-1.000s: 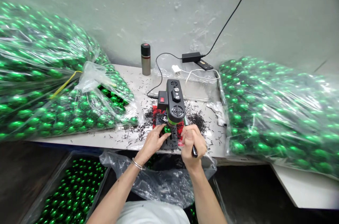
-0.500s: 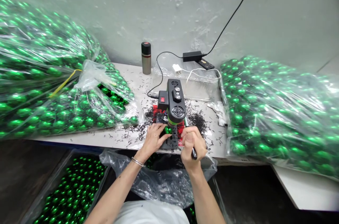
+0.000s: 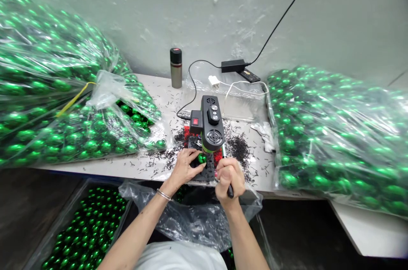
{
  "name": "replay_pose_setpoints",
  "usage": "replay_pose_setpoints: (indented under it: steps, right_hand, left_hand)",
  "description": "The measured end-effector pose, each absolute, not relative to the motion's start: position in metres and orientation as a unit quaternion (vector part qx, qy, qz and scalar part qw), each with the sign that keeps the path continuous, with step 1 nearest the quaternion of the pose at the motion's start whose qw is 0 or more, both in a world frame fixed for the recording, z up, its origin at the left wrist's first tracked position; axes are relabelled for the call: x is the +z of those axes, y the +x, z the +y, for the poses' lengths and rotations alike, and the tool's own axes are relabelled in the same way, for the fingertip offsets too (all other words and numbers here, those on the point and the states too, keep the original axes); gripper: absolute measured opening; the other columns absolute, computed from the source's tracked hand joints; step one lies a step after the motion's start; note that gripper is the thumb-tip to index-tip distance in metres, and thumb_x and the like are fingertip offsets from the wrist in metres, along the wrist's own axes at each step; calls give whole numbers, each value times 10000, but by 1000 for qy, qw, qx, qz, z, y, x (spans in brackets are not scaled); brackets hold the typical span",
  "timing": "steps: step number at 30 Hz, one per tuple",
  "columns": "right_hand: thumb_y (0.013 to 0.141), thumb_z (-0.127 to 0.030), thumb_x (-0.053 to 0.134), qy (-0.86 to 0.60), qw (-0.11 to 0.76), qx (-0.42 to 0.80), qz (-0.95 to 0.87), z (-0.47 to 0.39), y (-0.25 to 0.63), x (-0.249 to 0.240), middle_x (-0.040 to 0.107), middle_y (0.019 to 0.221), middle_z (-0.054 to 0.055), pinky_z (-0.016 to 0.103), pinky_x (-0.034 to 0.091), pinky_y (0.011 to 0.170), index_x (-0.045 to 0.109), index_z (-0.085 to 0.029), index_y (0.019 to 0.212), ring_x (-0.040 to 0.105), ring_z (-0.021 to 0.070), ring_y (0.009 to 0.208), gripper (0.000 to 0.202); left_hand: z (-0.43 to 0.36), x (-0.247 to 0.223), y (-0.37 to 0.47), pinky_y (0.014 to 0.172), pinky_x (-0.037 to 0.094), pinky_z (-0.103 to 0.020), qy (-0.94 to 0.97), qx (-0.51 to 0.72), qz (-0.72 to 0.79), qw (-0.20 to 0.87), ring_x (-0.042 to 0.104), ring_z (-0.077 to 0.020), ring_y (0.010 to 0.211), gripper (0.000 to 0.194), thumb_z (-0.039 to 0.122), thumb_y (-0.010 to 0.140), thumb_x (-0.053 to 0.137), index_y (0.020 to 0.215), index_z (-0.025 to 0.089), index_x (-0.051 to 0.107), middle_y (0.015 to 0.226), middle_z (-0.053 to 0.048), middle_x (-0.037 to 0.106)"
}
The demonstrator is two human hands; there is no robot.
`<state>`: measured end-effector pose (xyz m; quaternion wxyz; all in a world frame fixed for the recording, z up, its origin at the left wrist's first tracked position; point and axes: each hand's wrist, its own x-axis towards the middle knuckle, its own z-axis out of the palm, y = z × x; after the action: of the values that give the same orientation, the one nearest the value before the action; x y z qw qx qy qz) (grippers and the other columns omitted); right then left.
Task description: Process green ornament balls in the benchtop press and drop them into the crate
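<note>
A black bench machine point(image 3: 214, 117) with a red switch stands at the middle of the white table. Under its head, my left hand point(image 3: 185, 168) pinches a shiny green ball point(image 3: 202, 158) between thumb and fingers, over the machine's black base point(image 3: 206, 173). My right hand point(image 3: 230, 180) is wrapped round the black-ended lever point(image 3: 230, 192) at the machine's right side. Black and red shavings lie round the base.
Large clear bags of green balls lie at left point(image 3: 63, 125) and right point(image 3: 331, 142). Behind stand a bottle point(image 3: 176, 68) and a power adapter point(image 3: 233, 65). A white cloth point(image 3: 265, 135) lies right. Below the front edge is a bin of green balls point(image 3: 86, 227).
My right hand has shifted slightly left with the lever. My left hand stays at the ball, which shows a little more clearly under the machine head.
</note>
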<state>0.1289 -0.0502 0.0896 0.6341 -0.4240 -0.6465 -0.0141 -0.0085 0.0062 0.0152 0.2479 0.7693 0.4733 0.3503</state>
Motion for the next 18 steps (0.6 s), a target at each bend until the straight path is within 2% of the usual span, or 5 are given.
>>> replay_pose_setpoints:
  steps: [9, 13, 18]
  right_hand:
    - [965, -214, 355, -421, 623, -55, -657, -47, 130, 59, 506, 699, -9, 319, 447, 649, 442, -216, 685, 478, 120, 604, 293]
    - [970, -216, 355, -399, 644, -58, -650, -45, 129, 53, 506, 712, -4, 312, 436, 637, 446, -209, 688, 468, 115, 605, 296]
    - [975, -219, 334, -400, 654, -64, -639, -42, 128, 45, 515, 710, -1, 335, 453, 663, 441, -211, 692, 486, 121, 612, 302]
  left_hand:
    - [6, 16, -8, 963, 411, -409, 755, 355, 480, 270, 577, -276, 1046, 274, 318, 777, 731, 1043, 251, 730, 1073, -82, 682]
    - [6, 15, -8, 973, 399, -419, 743, 368, 475, 293, 571, -282, 1049, 273, 319, 768, 738, 1033, 253, 736, 1075, -82, 677]
    - [7, 12, -8, 955, 415, -412, 756, 365, 470, 273, 576, -278, 1037, 274, 333, 782, 730, 1041, 247, 732, 1062, -87, 677]
